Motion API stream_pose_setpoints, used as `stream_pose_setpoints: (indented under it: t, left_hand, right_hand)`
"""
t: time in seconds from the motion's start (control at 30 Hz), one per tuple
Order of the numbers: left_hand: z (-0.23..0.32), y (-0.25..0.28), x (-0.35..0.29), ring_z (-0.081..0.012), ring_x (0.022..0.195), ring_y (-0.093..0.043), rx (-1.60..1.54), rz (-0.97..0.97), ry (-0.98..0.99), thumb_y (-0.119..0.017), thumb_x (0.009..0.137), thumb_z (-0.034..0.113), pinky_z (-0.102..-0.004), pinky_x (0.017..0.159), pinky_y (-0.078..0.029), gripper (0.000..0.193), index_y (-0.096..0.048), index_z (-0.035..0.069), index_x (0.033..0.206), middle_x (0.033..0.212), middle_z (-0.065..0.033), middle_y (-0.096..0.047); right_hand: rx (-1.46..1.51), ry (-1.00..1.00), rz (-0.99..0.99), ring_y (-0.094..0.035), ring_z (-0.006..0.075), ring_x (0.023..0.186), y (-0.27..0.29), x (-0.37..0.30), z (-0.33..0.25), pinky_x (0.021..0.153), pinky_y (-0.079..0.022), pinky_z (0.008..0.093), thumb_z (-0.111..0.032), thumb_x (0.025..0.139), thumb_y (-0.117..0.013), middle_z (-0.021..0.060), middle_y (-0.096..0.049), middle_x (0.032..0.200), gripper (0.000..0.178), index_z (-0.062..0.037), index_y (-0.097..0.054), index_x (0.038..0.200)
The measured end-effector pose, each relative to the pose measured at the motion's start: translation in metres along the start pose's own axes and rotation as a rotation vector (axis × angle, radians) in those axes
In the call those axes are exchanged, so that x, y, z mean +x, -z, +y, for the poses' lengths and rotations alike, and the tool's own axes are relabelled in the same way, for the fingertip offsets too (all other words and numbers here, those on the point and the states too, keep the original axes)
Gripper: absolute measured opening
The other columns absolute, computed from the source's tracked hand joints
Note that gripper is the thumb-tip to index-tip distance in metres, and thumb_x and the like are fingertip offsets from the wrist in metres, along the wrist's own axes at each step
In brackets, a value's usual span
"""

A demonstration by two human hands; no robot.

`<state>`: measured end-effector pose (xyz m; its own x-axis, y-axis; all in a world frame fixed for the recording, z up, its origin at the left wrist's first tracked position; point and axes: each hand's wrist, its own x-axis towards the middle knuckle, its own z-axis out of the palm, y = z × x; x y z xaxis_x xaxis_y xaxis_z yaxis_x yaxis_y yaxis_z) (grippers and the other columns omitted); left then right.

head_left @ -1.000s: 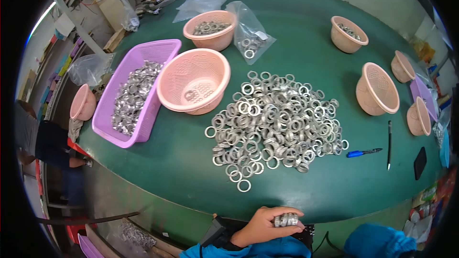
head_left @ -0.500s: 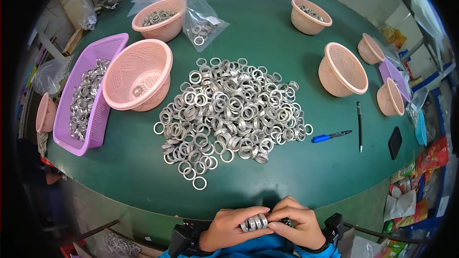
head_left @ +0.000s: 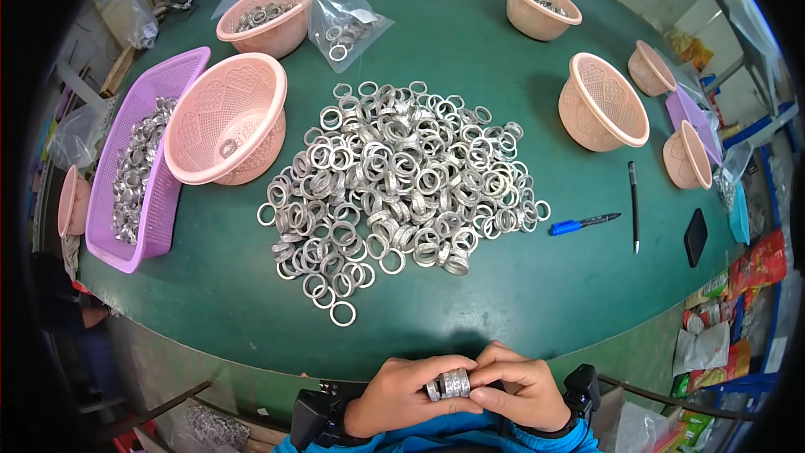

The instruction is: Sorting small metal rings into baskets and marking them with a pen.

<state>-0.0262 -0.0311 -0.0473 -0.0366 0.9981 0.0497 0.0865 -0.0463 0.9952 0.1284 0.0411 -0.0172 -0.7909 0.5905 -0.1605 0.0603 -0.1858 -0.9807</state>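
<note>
Between my two hands, at the table's near edge, lies a short row of silver metal rings, set side by side. My left hand is closed around them, thumb below and fingers above. The fingers of my right hand pinch the row's right end; whether that hand has further rings behind its fingers is hidden. Beyond my hands a large heap of similar metal rings covers the middle of the green table. One loose ring lies at the heap's near edge.
On the left stand a purple basket of metal pieces and a pink basket with a ring inside. Farther back are another pink basket and a plastic bag with rings. To the right lie a blue pen, a black pen and pink baskets.
The rings in my hands have turned, so their patterned outer sides show more. My hands stay close together. The whole view has shifted slightly.
</note>
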Motion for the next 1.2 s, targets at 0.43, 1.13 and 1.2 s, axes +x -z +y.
stream_pose_setpoints:
  t: [0.43,1.13,1.2]
  left_hand:
    - [-0.0001,-0.0004,0.0011,-0.0126,0.064,-0.060,-0.057,0.012,0.029,-0.076,0.057,0.019,-0.0221,0.056,-0.047,0.043,-0.057,0.004,0.093,0.074,-0.0071,-0.061]
    - [0.0032,0.0007,0.0028,-0.0171,0.060,-0.061,0.065,-0.005,-0.082,-0.077,0.053,0.020,-0.0229,0.051,-0.046,0.044,-0.058,0.003,0.089,0.069,-0.0084,-0.061]
    - [0.0033,0.0003,0.0034,-0.0176,0.059,-0.061,0.073,0.001,-0.109,-0.077,0.053,0.019,-0.0230,0.050,-0.045,0.044,-0.058,0.003,0.089,0.068,-0.0085,-0.061]
  right_hand:
    - [0.089,-0.065,0.038,-0.045,0.0136,0.072,-0.0025,-0.0010,0.0008,0.063,-0.036,0.0240,-0.005,0.078,-0.055,0.0059,-0.052,0.076,0.013,0.0031,-0.058,0.089]
    - [0.055,-0.066,-0.011,-0.046,0.0155,0.076,-0.0007,-0.0040,-0.0021,0.068,-0.037,0.0255,-0.004,0.079,-0.053,0.0076,-0.053,0.080,0.013,0.0029,-0.058,0.089]
    - [0.045,-0.065,-0.011,-0.046,0.0156,0.075,-0.0015,-0.0041,-0.0032,0.068,-0.037,0.0256,-0.004,0.079,-0.054,0.0076,-0.053,0.080,0.013,0.0028,-0.058,0.089]
